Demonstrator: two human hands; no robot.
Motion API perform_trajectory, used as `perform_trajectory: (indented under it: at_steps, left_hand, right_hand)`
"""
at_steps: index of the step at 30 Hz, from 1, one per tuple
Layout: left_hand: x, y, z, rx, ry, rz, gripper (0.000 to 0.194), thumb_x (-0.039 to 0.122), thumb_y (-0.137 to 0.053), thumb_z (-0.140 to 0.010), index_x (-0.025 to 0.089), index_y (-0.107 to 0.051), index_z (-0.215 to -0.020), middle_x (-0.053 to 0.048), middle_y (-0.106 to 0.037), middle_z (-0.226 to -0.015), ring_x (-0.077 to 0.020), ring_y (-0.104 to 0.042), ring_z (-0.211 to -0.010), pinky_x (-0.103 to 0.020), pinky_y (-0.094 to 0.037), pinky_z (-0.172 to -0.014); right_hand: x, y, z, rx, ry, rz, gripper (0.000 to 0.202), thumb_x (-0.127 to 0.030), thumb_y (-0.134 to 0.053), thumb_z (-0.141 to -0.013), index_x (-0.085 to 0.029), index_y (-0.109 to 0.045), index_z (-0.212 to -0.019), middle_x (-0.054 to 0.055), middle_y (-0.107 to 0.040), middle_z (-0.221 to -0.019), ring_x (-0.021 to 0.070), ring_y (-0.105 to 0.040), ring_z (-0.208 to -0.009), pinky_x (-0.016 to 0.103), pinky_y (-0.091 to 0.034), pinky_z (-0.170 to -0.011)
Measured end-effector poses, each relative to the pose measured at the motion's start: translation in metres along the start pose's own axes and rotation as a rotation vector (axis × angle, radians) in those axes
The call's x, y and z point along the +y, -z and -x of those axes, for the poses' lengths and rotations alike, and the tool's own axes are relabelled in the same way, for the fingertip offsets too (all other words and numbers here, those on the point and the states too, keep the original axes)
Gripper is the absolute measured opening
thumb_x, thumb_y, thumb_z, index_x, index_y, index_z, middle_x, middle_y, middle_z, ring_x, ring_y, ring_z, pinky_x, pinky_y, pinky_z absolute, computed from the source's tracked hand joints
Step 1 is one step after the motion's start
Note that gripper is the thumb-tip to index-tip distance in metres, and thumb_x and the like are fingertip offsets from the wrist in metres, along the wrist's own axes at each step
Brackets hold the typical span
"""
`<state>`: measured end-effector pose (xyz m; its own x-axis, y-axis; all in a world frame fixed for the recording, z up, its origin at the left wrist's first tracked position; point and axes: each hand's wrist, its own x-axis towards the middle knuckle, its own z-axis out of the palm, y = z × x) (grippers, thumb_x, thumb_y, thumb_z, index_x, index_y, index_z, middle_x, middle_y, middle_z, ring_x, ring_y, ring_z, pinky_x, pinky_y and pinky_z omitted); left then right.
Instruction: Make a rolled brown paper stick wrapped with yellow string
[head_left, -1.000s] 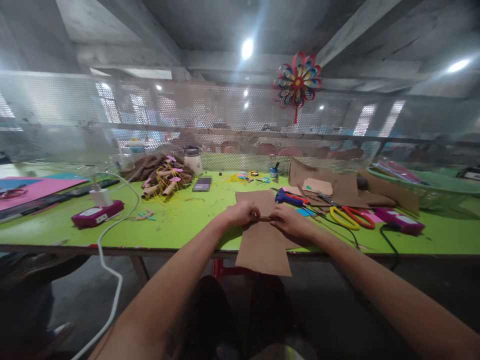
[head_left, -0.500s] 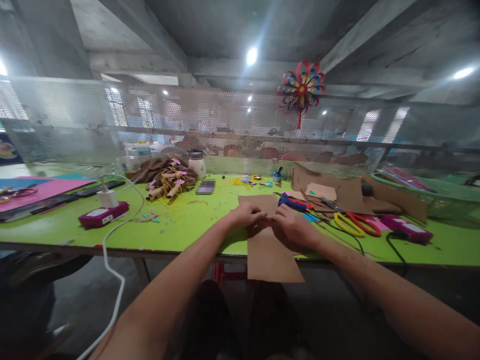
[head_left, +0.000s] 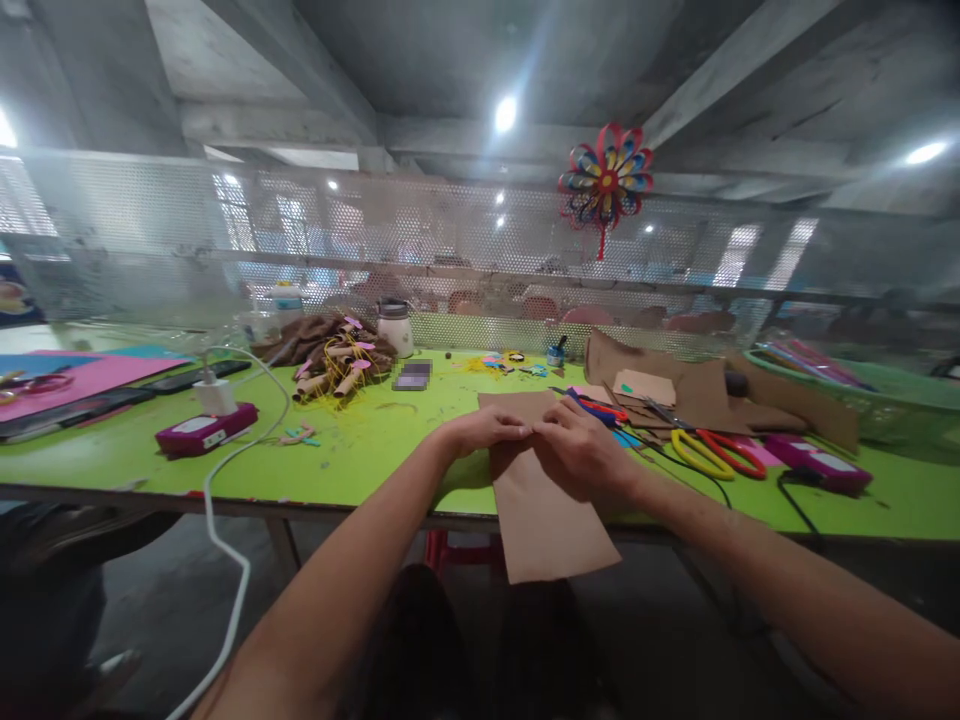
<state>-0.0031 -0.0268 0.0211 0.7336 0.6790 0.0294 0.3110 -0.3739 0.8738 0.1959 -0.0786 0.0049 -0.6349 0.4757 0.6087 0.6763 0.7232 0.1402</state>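
Note:
A sheet of brown kraft paper [head_left: 551,530] lies under both hands, its near end hanging past the table's front edge. My left hand [head_left: 487,430] pinches the sheet at its left part, thumb and fingers together. Close beside it, my right hand [head_left: 585,445] is closed on the paper too, fingertips almost meeting the left ones. Fingers cover the part of the sheet between them. Just behind the right hand lies a blue tool [head_left: 596,408] with a red part, partly hidden.
Right of the hands lie yellow-handled scissors [head_left: 701,455], red-handled scissors [head_left: 731,453], a purple power strip [head_left: 817,463] and cut cardboard [head_left: 682,385]. Paper tubes with yellow string [head_left: 349,375] lie left. A white cable [head_left: 244,560] hangs over the front edge from another power strip [head_left: 206,430].
Both hands have drawn closer together on the paper. The near end of the sheet has swung slightly right and downward, and more of its surface shows below the hands.

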Motion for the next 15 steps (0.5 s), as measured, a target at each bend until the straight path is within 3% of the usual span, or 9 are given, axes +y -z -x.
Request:
perform_trajectory:
  at_steps: [2, 4, 7, 11, 13, 15]
  left_hand:
    - [0.0, -0.001, -0.001, -0.002, 0.022, -0.009, 0.026, 0.037, -0.057, -0.081, 0.013, -0.068, -0.083, 0.0, -0.06, -0.07, -0.0097, -0.045, -0.062, -0.022, -0.034, -0.059]
    - [0.0, 0.0, -0.001, -0.003, 0.04, -0.039, 0.029, 0.04, -0.056, -0.082, 0.013, -0.068, -0.084, 0.0, -0.059, -0.067, -0.0101, -0.044, -0.06, -0.023, -0.032, -0.056]
    - [0.0, 0.0, -0.001, 0.027, 0.024, -0.074, 0.031, 0.041, -0.055, -0.082, 0.014, -0.069, -0.087, -0.002, -0.061, -0.07, -0.012, -0.047, -0.063, -0.023, -0.034, -0.058]
    - [-0.002, 0.001, -0.003, 0.045, -0.008, -0.095, 0.032, 0.042, -0.054, -0.082, 0.016, -0.069, -0.094, -0.003, -0.064, -0.076, -0.014, -0.051, -0.07, -0.024, -0.036, -0.061]
    - [-0.004, 0.001, -0.004, 0.052, -0.004, -0.105, 0.034, 0.044, -0.055, -0.081, 0.015, -0.069, -0.095, -0.003, -0.064, -0.074, -0.014, -0.051, -0.069, -0.024, -0.036, -0.059]
    - [-0.007, 0.001, -0.006, 0.065, 0.003, -0.106, 0.036, 0.046, -0.056, -0.08, 0.015, -0.068, -0.094, -0.003, -0.062, -0.071, -0.0134, -0.05, -0.067, -0.023, -0.035, -0.057]
  right_hand:
    - [0.001, -0.004, -0.002, 0.082, -0.13, -0.176, 0.017, -0.022, -0.051, -0.086, -0.018, -0.064, -0.096, 0.011, -0.057, -0.095, 0.0231, -0.049, -0.091, 0.039, -0.042, -0.082]
    - [0.005, -0.007, -0.005, 0.1, -0.333, -0.399, 0.024, -0.025, -0.058, -0.08, -0.018, -0.062, -0.103, 0.011, -0.058, -0.1, 0.0219, -0.053, -0.091, 0.035, -0.045, -0.077]
    - [0.012, -0.006, -0.009, -0.022, -0.615, -0.689, 0.027, -0.033, -0.058, -0.079, -0.016, -0.063, -0.1, 0.008, -0.063, -0.092, 0.0178, -0.056, -0.08, 0.028, -0.044, -0.065]
    - [0.021, -0.01, -0.01, -0.227, -0.783, -0.935, 0.042, -0.055, -0.054, -0.078, -0.014, -0.063, -0.071, 0.0, -0.052, -0.059, 0.0096, -0.04, -0.051, 0.024, -0.027, -0.046]
    - [0.026, -0.016, -0.008, -0.238, -0.83, -1.062, 0.044, -0.057, -0.058, -0.074, -0.014, -0.06, -0.068, -0.003, -0.044, -0.051, 0.0079, -0.032, -0.045, 0.024, -0.022, -0.043]
    - [0.031, -0.024, -0.005, -0.202, -0.815, -1.127, 0.041, -0.056, -0.06, -0.072, -0.015, -0.06, -0.07, -0.003, -0.043, -0.049, 0.0085, -0.033, -0.045, 0.024, -0.023, -0.043]
